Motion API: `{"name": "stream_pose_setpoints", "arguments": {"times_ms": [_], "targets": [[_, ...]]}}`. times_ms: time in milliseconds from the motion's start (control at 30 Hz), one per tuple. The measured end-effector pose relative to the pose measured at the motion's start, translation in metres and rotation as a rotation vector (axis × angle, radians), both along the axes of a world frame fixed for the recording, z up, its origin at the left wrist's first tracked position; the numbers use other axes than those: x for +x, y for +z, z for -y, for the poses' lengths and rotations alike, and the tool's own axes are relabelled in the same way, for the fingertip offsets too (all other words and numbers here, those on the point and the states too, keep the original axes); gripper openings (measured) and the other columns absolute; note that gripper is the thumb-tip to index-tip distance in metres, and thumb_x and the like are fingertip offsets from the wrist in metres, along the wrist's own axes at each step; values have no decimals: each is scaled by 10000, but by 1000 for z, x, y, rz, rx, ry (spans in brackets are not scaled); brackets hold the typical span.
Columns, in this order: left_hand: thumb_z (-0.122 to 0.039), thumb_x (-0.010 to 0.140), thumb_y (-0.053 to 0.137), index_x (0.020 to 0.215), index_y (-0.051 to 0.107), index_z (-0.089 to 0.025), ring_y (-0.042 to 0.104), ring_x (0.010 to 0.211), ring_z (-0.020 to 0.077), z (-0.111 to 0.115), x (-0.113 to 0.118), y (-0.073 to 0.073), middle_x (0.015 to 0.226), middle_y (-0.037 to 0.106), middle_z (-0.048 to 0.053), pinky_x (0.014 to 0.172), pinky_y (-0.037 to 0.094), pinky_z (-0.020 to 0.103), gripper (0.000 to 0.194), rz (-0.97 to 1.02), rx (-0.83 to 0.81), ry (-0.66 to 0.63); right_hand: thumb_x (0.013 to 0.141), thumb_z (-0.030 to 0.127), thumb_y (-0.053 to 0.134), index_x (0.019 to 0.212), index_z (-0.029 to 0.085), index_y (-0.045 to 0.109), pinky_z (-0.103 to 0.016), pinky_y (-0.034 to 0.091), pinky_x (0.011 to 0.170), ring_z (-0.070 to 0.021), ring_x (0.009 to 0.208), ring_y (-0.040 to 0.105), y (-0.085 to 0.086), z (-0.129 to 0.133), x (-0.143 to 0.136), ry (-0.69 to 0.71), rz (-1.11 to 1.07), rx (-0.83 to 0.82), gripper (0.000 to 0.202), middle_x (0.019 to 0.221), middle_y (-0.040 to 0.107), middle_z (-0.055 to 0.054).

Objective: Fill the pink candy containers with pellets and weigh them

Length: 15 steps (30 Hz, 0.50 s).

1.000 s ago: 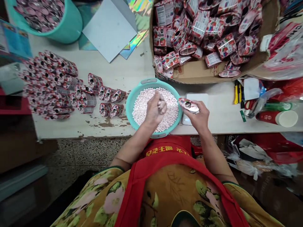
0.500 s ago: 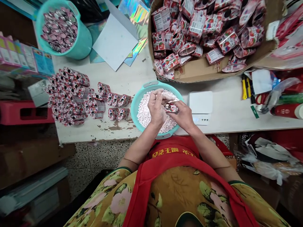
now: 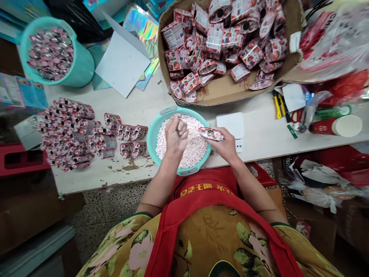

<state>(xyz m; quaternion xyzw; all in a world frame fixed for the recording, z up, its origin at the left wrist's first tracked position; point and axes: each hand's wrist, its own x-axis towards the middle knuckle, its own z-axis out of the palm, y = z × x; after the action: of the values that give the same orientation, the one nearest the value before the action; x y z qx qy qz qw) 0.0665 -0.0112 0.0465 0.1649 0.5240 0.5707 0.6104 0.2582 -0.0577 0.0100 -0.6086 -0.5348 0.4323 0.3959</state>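
Note:
In the head view, my right hand (image 3: 226, 146) grips a small container (image 3: 211, 134) with a strawberry print. It is tilted so that the dark round hole in its end faces up, over the right rim of a turquoise basin (image 3: 153, 153). Pale pink and white candies (image 3: 193, 148) fill the basin. Above its left part, my left hand (image 3: 176, 134) is closed with curled fingers, apart from the container. Whatever lies inside those fingers is hidden. Left of the basin, several matching containers (image 3: 140, 132) stand with their holes up beside a larger cluster (image 3: 69, 134).
A cardboard box (image 3: 213, 100) of similar containers stands behind the basin. A white scale (image 3: 230, 122) lies to the right, partly behind my right hand. Farther off are a turquoise bucket (image 3: 82, 67) of pink and silver discs, yellow cutters (image 3: 277, 105) and a red cup (image 3: 321, 128).
My left hand has drawn away leftward from the container, its fingers now curled. The right hand still holds the container, farther from the left hand. The whole view has shifted a little.

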Motion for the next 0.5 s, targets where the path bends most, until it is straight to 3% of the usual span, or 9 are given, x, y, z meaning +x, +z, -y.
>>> {"name": "stream_pose_setpoints", "arguments": {"times_ms": [67,167,233,333,400,500], "targets": [[-384,916,654,867,592,-201,346,476,65,3,-17,-21,600,384,-64,434,287,188,200,-207,-10,36,694,473,818,1055,228,675,-363,559,845,-228,917,687,-9,1,30,-167,13,-41,460,1031,726,-46],[-352,905,608,815,586,-197,540,696,125,13,-35,-62,730,547,-7,663,469,236,181,-763,-40,-6,667,501,803,1027,212,641,-359,555,838,-222,889,672,-36,-6,70,-332,110,-83,489,987,723,-48],[-357,914,567,895,624,-201,610,990,214,21,-38,-87,949,654,63,924,493,339,168,-1091,-48,-199,668,517,781,1015,207,630,-372,553,859,-225,894,668,-57,-12,85,-347,142,-111,489,983,721,-55],[-411,933,539,1158,622,-192,516,1284,305,29,-32,-106,1298,612,150,1132,376,456,325,-1338,10,-505,658,540,781,1033,200,624,-429,552,913,-253,945,675,-75,-18,93,-296,153,-135,529,1048,718,-90],[-462,929,551,1245,593,-182,492,1305,337,30,-26,-109,1346,582,174,1143,354,498,425,-1423,12,-592,659,549,800,1098,197,620,-484,529,985,-285,1065,658,-69,-25,98,-274,211,-55,591,1167,692,-128],[-527,910,568,1260,594,-173,519,1237,376,29,-21,-107,1286,609,188,1094,382,537,500,-1478,-52,-654,751,529,785,1201,215,591,-529,488,1063,-300,1261,569,-37,-64,115,-298,348,169,582,1324,618,-146]]}}
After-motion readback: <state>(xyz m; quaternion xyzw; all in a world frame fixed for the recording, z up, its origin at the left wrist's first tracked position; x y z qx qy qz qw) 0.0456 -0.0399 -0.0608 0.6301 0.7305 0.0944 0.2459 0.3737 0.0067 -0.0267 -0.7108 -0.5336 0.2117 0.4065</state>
